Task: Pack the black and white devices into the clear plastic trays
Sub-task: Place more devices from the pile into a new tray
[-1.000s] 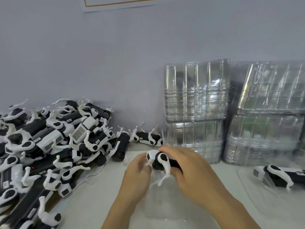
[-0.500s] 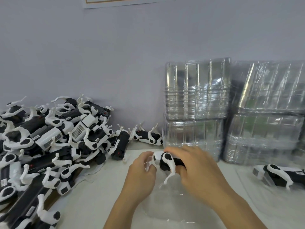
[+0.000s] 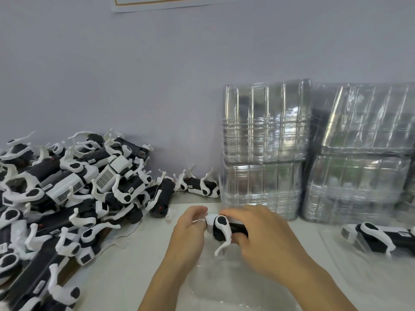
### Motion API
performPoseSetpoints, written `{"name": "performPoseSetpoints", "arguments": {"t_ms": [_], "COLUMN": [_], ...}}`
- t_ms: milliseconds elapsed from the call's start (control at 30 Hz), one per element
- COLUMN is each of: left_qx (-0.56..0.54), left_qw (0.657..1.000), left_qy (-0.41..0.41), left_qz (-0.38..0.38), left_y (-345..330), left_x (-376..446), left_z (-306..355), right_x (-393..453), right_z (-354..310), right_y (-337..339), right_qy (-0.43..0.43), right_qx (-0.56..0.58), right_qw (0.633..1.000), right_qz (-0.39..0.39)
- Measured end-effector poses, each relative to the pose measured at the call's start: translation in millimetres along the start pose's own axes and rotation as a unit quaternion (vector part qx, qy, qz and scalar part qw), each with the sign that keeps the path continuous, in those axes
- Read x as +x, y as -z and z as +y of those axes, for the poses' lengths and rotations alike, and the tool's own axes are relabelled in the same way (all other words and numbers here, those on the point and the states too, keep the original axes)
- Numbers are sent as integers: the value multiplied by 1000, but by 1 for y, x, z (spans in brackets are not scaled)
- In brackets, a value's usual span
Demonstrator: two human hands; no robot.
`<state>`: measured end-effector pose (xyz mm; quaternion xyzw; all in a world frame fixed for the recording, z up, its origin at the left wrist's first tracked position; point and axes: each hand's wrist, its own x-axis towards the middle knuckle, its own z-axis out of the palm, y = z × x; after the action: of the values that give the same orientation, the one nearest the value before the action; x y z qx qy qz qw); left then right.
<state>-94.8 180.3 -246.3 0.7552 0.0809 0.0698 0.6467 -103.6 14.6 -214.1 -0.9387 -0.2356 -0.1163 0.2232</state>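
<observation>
Device [image 3: 221, 230] rear hidden under right hand [image 3: 267, 241]; pile [image 3: 56, 198] cut off left.

- I'm looking at a factory packing station: identical black and white devices [image 3: 74, 198] are lying heaped on the worktop [image 3: 125, 265].
- Clear plastic trays [image 3: 265, 149] are standing stacked against the wall [image 3: 157, 75].

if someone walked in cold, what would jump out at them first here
Probably the big heap of black and white devices piled at the left of the table. Next, the stacks of clear trays against the wall on the right. In front, the left hand and right hand both grip one device.
</observation>
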Motion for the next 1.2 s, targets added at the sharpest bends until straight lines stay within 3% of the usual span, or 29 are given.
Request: {"name": "performPoseSetpoints", "arguments": {"t_ms": [133, 267, 633, 1200], "left_qx": [-77, -133, -128, -134], "left_qw": [996, 983, 986, 987], "left_qy": [51, 106, 76, 63], "left_qz": [14, -69, -79, -63], "left_y": [-2, 1, 2, 2], "left_x": [1, 3, 10, 20], "left_z": [-1, -2, -9, -17], "right_x": [0, 2, 4, 4], "right_z": [4, 7, 11, 14], "right_y": [-6, -8, -10, -15], "right_qy": [-8, -15, 1, -1], "right_qx": [17, 54, 111, 100], "right_qw": [1000, 998, 994, 995], "right_qz": [3, 30, 14, 9]}}
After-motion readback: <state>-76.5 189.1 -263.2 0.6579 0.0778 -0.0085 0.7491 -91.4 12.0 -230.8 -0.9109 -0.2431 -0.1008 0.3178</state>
